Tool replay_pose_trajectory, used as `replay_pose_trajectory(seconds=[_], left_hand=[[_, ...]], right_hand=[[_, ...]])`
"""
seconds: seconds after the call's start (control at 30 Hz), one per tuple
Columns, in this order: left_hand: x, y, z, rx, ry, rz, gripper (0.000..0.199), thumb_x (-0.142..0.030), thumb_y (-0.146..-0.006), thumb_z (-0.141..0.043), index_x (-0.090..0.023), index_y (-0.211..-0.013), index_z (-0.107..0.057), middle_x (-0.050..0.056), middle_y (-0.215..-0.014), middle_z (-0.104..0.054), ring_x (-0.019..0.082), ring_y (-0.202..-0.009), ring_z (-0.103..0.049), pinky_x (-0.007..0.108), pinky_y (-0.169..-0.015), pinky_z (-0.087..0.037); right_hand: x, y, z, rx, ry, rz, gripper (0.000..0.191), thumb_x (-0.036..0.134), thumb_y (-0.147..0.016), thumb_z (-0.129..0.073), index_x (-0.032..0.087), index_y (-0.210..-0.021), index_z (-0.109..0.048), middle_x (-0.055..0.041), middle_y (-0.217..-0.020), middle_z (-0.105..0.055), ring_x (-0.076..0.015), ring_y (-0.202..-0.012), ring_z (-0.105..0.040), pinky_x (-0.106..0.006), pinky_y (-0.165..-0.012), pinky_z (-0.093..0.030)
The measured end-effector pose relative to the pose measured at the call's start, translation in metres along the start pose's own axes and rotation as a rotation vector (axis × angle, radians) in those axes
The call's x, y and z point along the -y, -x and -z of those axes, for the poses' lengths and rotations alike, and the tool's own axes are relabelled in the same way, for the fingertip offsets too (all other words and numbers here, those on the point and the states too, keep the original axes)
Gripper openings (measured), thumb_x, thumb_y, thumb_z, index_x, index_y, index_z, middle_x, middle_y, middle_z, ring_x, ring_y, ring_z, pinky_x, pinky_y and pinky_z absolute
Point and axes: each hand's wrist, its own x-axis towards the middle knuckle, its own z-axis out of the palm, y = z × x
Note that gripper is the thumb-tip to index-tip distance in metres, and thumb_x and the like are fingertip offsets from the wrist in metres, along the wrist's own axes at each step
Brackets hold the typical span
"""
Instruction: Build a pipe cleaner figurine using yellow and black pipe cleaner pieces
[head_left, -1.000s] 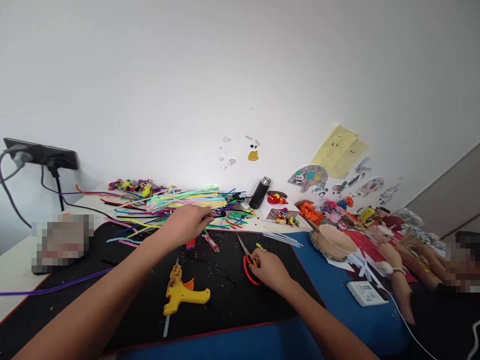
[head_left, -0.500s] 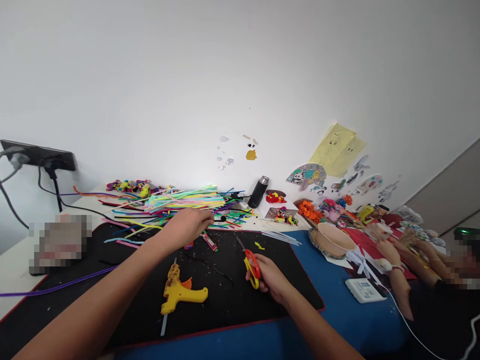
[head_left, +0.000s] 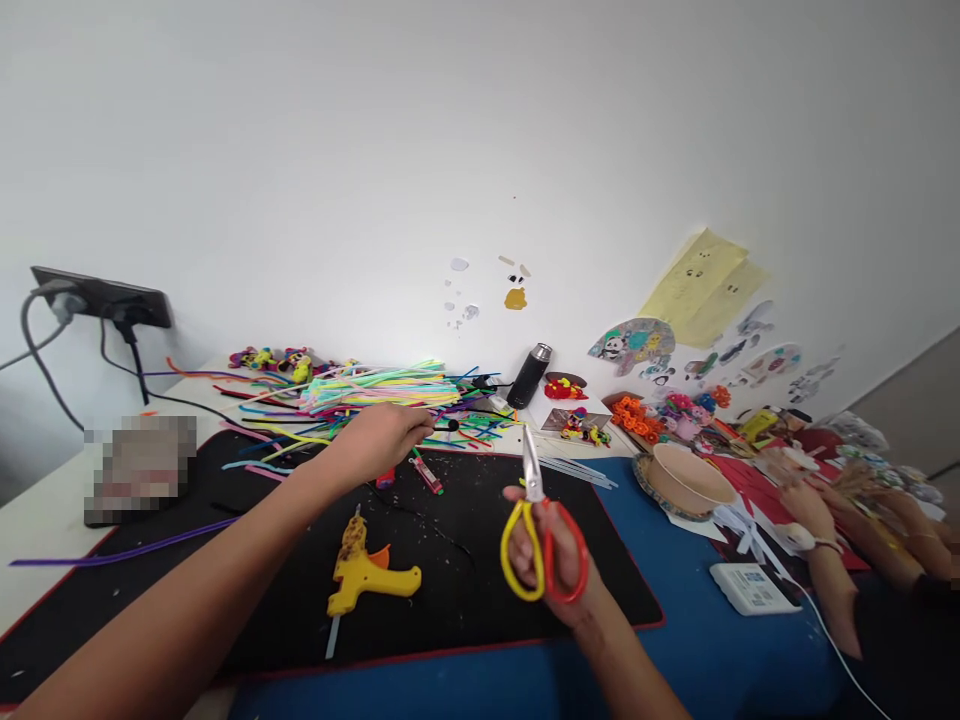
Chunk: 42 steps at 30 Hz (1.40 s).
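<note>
My left hand (head_left: 388,440) reaches over the mat's back edge with its fingers pinched on a thin dark piece with a round black end (head_left: 453,424). What that piece is made of is too small to tell. In my right hand (head_left: 551,535) is a pair of scissors (head_left: 532,475) with one yellow and one red handle. The scissors stand upright with their blades together, pointing at the wall. Nearer to me lies a yellow glue gun (head_left: 375,577), a glue stick poking out of its rear. A small red-labelled tube (head_left: 427,473) rests below my left hand.
Colourful pipe cleaners (head_left: 375,388) are heaped behind the black mat (head_left: 300,625). A black flask (head_left: 529,375) stands by the wall. Over on the right are a beige bowl (head_left: 694,476), a white box (head_left: 755,588) and a co-worker's hands (head_left: 802,510). A power strip (head_left: 105,296) hangs at left.
My right hand has raised the scissors off the mat and turned them upright, so both handles face me. My left hand keeps its pinch nearly in place. The view has shifted slightly.
</note>
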Motion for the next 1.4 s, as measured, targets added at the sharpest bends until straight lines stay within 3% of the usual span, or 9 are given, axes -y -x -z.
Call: replay_pose_trajectory(seconds=[0.1,0.23,0.37,0.53,0.63,0.77,1.1,1.4], left_hand=[[0.002,-0.001,-0.002,0.005,-0.001,-0.022,0.035,-0.032,-0.103,-0.043,-0.023,-0.097,-0.076,0.009,-0.096,-0.082,0.028,-0.083,-0.073,0.033,-0.070,-0.046],[0.008,-0.002,-0.006,-0.055,-0.001,-0.119,0.035,-0.031,-0.105,-0.042,-0.022,-0.099,-0.076,0.010,-0.096,-0.081,0.028,-0.090,-0.072,0.035,-0.079,-0.050],[0.012,-0.005,-0.008,-0.135,-0.027,-0.193,0.036,-0.027,-0.105,-0.041,-0.021,-0.101,-0.076,0.012,-0.099,-0.080,0.029,-0.095,-0.072,0.039,-0.087,-0.050],[0.010,-0.006,-0.008,-0.170,-0.124,-0.286,0.034,-0.022,-0.107,-0.042,-0.018,-0.101,-0.076,0.011,-0.097,-0.079,0.028,-0.091,-0.069,0.040,-0.083,-0.049],[0.010,-0.005,-0.008,-0.183,-0.179,-0.324,0.030,-0.018,-0.106,-0.046,-0.017,-0.101,-0.075,0.010,-0.094,-0.077,0.027,-0.089,-0.067,0.039,-0.080,-0.048],[0.012,-0.004,-0.010,-0.183,-0.240,-0.333,0.025,-0.015,-0.104,-0.051,-0.018,-0.102,-0.076,0.008,-0.093,-0.076,0.027,-0.089,-0.065,0.039,-0.079,-0.046],[0.000,-0.001,-0.009,-0.122,-0.307,-0.347,0.024,-0.018,-0.105,-0.054,-0.018,-0.099,-0.077,0.008,-0.090,-0.073,0.027,-0.087,-0.060,0.040,-0.078,-0.041],[-0.011,0.001,-0.018,-0.035,-0.309,-0.338,0.022,-0.014,-0.102,-0.056,-0.018,-0.096,-0.077,0.008,-0.089,-0.071,0.027,-0.087,-0.060,0.040,-0.080,-0.041]], right_hand=[[-0.016,-0.001,-0.005,0.090,0.080,-0.107,0.060,0.068,-0.087,-0.077,0.017,-0.116,-0.070,0.0014,-0.064,-0.059,-0.0139,-0.051,-0.056,-0.023,-0.046,-0.036],[-0.021,-0.006,-0.003,0.174,0.134,-0.088,0.063,0.069,-0.091,-0.072,0.016,-0.125,-0.066,-0.0024,-0.070,-0.068,-0.0192,-0.060,-0.069,-0.024,-0.049,-0.043],[-0.013,-0.004,0.000,0.284,0.211,-0.132,0.067,0.069,-0.094,-0.070,0.015,-0.133,-0.064,-0.0103,-0.086,-0.078,-0.0231,-0.075,-0.078,-0.031,-0.067,-0.054],[-0.009,-0.002,-0.004,0.436,0.285,-0.172,0.072,0.071,-0.093,-0.070,0.016,-0.140,-0.061,-0.0180,-0.108,-0.080,-0.0275,-0.099,-0.080,-0.041,-0.089,-0.057],[-0.009,-0.006,-0.009,0.400,0.352,-0.188,0.075,0.076,-0.091,-0.067,0.016,-0.136,-0.062,-0.0152,-0.102,-0.080,-0.0248,-0.083,-0.080,-0.036,-0.075,-0.059],[-0.009,-0.013,-0.017,0.261,0.455,-0.157,0.074,0.080,-0.086,-0.068,0.017,-0.126,-0.064,-0.0056,-0.083,-0.076,-0.0154,-0.049,-0.067,-0.025,-0.047,-0.049],[-0.012,-0.021,-0.024,0.145,0.478,-0.144,0.076,0.082,-0.084,-0.067,0.015,-0.120,-0.064,-0.0016,-0.071,-0.071,-0.0145,-0.043,-0.064,-0.023,-0.040,-0.047],[-0.015,-0.026,-0.029,0.121,0.480,-0.195,0.081,0.088,-0.077,-0.068,0.016,-0.114,-0.066,0.0015,-0.067,-0.069,-0.0127,-0.041,-0.062,-0.021,-0.038,-0.046]])
